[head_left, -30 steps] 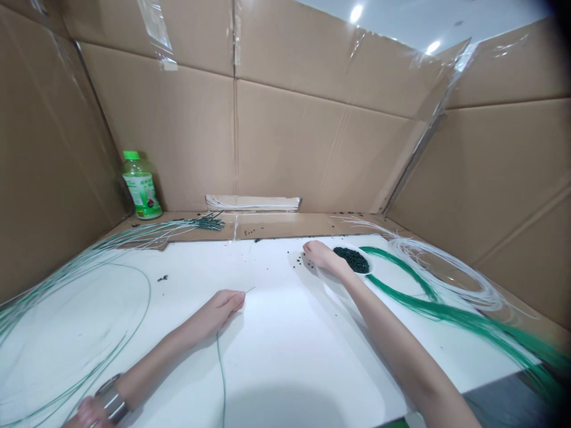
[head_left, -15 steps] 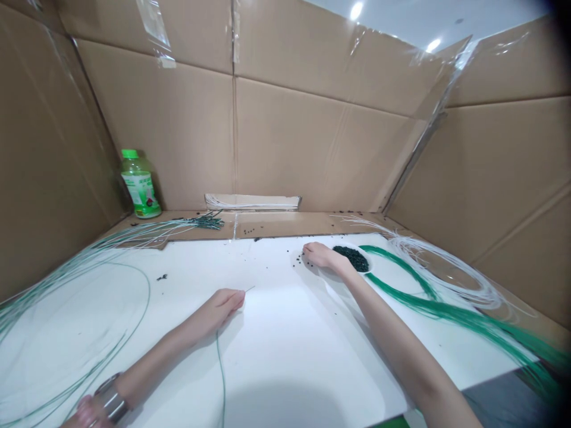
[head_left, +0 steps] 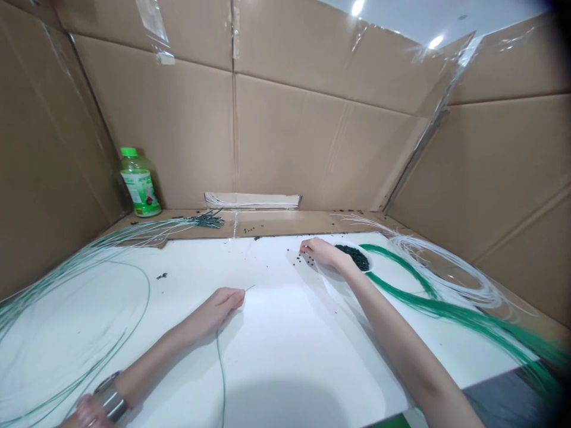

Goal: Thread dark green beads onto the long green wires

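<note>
My left hand rests on the white table, pinching a thin green wire. The wire's fine tip pokes out past my fingers, and its length hangs down toward me. A silver bangle circles my left forearm. My right hand lies beside a white dish heaped with dark green beads, its fingertips among several loose beads. Whether those fingers hold a bead, I cannot tell. A patch of skin shows at the bottom edge, its owner unclear.
Long green wires and a white wire coil lie on the right, with more green wire on the left. A bundle of beaded wires and a green-capped bottle stand at the back. Cardboard walls surround the table.
My right hand has shifted slightly left, away from the dish and toward the loose beads. My left hand has stayed in about the same place.
</note>
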`<control>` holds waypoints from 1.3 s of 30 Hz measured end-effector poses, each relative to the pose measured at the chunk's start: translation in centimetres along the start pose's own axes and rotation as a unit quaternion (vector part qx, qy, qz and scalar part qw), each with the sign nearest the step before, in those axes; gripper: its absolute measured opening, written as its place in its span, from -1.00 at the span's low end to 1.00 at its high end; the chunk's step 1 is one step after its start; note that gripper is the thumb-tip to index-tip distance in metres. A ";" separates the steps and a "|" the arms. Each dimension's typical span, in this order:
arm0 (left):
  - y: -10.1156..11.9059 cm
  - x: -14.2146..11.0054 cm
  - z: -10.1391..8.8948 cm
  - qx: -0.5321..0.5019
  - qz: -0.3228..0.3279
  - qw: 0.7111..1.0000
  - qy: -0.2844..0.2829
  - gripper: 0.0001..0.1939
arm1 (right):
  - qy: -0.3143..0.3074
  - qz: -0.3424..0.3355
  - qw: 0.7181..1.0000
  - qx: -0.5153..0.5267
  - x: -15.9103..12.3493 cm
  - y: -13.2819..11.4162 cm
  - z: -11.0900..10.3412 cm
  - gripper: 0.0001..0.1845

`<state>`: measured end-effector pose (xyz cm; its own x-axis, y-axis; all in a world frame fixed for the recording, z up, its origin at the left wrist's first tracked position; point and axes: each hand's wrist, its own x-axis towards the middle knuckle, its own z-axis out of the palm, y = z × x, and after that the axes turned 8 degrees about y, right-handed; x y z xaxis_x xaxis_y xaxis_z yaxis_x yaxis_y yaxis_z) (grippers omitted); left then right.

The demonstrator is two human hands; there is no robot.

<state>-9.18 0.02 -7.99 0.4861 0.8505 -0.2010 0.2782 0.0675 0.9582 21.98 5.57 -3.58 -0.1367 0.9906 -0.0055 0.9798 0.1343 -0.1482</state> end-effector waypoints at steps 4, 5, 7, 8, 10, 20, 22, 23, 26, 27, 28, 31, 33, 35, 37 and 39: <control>-0.2 0.2 -0.1 0.002 0.009 1.000 -0.002 -0.53 | 0.003 0.023 1.000 -0.020 -0.4 -0.1 -1.6 -0.69; -0.3 0.2 -0.1 0.002 0.011 1.000 -0.003 -0.53 | 0.007 0.033 0.999 -0.028 -0.5 0.3 -2.4 -0.68; -0.4 0.2 -0.2 0.002 0.012 1.000 -0.004 -0.53 | 0.012 0.063 0.997 -0.052 -1.1 1.4 -4.2 -0.68; -0.5 0.1 -0.2 0.001 0.012 1.000 -0.005 -0.52 | 0.008 0.084 0.994 -0.066 -1.4 2.1 -5.1 -0.67; -0.6 0.1 -0.2 -0.002 0.012 1.000 -0.007 -0.52 | -0.016 0.134 0.986 -0.097 -2.1 3.3 -6.3 -0.68; -0.7 0.2 -0.2 -0.026 0.002 1.000 -0.013 -0.51 | -0.127 0.212 0.964 -0.100 -2.6 4.2 -5.4 -0.69; -0.7 0.2 -0.2 -0.031 0.003 0.999 -0.013 -0.51 | -0.111 0.208 0.968 -0.083 -2.6 4.5 -5.7 -0.69; -0.6 0.2 -0.2 -0.035 0.003 0.999 -0.013 -0.50 | -0.098 0.205 0.971 -0.072 -2.7 4.7 -6.0 -0.69; -0.7 0.2 -0.2 -0.053 0.004 0.999 -0.010 -0.49 | -0.037 0.189 0.981 -0.028 -3.4 4.6 -7.2 -0.71; -0.7 0.2 -0.1 -0.062 0.004 0.998 -0.006 -0.49 | -0.008 0.176 0.984 -0.008 -3.7 4.3 -7.6 -0.72; -0.7 0.3 0.0 -0.072 0.004 0.997 0.000 -0.49 | 0.023 0.156 0.987 0.018 -3.9 3.6 -7.9 -0.73; -0.4 0.1 0.6 -0.119 0.011 0.992 0.035 -0.47 | 0.113 0.062 0.983 0.133 -4.7 0.0 -7.3 -0.74; 0.2 -0.2 1.2 -0.158 0.026 0.985 0.064 -0.47 | 0.153 -0.011 0.959 0.237 -5.3 -3.5 -5.5 -0.73; 1.0 -0.6 1.7 -0.192 0.048 0.977 0.082 -0.47 | 0.152 -0.073 0.924 0.344 -6.0 -7.0 -2.9 -0.73; 1.6 -1.0 2.1 -0.219 0.067 0.970 0.081 -0.49 | 0.117 -0.123 0.883 0.437 -6.7 -10.1 -0.2 -0.72; 2.0 -1.4 2.4 -0.241 0.077 0.965 0.070 -0.52 | 0.093 -0.150 0.840 0.512 -7.3 -12.4 1.8 -0.71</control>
<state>-7.35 -2.30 -6.31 0.3640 0.9300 -0.0518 -0.2220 0.1406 0.9649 10.57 -3.41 -3.53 -0.2365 0.9155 0.3255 0.2521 0.3813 -0.8894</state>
